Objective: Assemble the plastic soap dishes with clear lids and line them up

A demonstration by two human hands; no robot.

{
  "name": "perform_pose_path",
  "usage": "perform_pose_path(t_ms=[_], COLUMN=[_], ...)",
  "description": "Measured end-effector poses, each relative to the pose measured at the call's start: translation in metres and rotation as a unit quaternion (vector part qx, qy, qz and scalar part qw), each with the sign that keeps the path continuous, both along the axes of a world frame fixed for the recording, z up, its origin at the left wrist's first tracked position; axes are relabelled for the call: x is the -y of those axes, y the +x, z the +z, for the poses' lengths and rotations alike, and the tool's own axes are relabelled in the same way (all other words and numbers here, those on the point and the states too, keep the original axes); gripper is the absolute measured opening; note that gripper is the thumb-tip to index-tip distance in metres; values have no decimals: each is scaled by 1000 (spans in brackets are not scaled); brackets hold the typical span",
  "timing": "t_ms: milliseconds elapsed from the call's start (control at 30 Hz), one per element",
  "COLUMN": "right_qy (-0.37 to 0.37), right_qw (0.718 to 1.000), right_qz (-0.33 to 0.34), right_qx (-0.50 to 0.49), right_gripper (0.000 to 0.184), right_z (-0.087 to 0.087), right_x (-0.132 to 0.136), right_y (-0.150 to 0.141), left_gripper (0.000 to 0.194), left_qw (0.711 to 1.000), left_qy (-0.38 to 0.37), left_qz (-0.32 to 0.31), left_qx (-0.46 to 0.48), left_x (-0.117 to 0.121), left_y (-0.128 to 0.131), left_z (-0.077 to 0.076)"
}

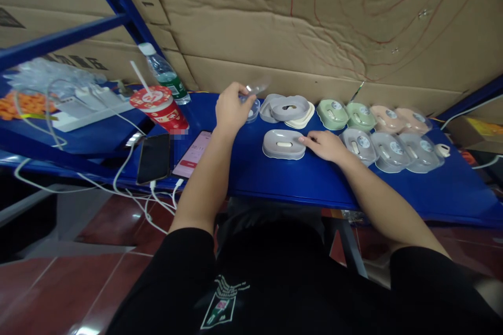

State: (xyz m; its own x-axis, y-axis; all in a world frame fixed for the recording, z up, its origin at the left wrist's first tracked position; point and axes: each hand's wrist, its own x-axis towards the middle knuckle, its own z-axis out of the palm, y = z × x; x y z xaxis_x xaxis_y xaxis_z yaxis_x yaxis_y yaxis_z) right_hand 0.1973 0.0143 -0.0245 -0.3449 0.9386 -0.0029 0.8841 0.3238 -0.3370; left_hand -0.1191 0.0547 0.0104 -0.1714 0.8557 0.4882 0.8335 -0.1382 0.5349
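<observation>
My left hand [231, 109] pinches a thin clear plastic piece [258, 85] at the back of the blue table. Just under its fingertips lies a small round clear item [252, 111] with whitish marks, partly hidden by the fingers. In front of me sits a grey oval plastic box [283, 151] with a white bar in its middle. My right hand [325, 145] grips the right rim of this box between thumb and curled fingers. Behind it, grey oval pieces [293, 108] rest beside and over a cream piece [304, 121].
To the right stand green boxes [333, 115], peach boxes [387, 118] and grey boxes [393, 153] with round stickers. At left are a red cup [167, 115] with a straw, a water bottle [168, 76], two phones [154, 158] and white cables. Cardboard [251, 36] walls the back.
</observation>
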Motion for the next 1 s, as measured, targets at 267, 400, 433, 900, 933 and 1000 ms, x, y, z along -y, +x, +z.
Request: perform_pose_path(t_ms=[267, 400, 433, 900, 933, 1000], right_qy=[85, 66, 59, 34, 33, 22], right_qw=[969, 958, 956, 989, 990, 992], right_qz=[-23, -15, -22, 8, 11, 13], right_qx=[-232, -280, -287, -145, -134, -120], right_gripper=[79, 79, 79, 75, 73, 70], right_z=[-1, -2, -2, -12, -12, -11], right_x=[1, 2, 1, -8, -8, -8], right_y=[1, -1, -1, -2, -1, -1], left_gripper=[45, 55, 56, 58, 59, 59], left_qw=[983, 964, 960, 904, 904, 904], left_qy=[-9, -108, -129, -293, -298, -315], left_qz=[-181, -245, -249, -270, -263, -244], left_qx=[33, -4, -19, -155, -157, -156], left_x=[25, 36, 38, 18, 18, 21], left_y=[24, 41, 43, 34, 36, 38], left_z=[11, 12, 13, -18, -18, -14])
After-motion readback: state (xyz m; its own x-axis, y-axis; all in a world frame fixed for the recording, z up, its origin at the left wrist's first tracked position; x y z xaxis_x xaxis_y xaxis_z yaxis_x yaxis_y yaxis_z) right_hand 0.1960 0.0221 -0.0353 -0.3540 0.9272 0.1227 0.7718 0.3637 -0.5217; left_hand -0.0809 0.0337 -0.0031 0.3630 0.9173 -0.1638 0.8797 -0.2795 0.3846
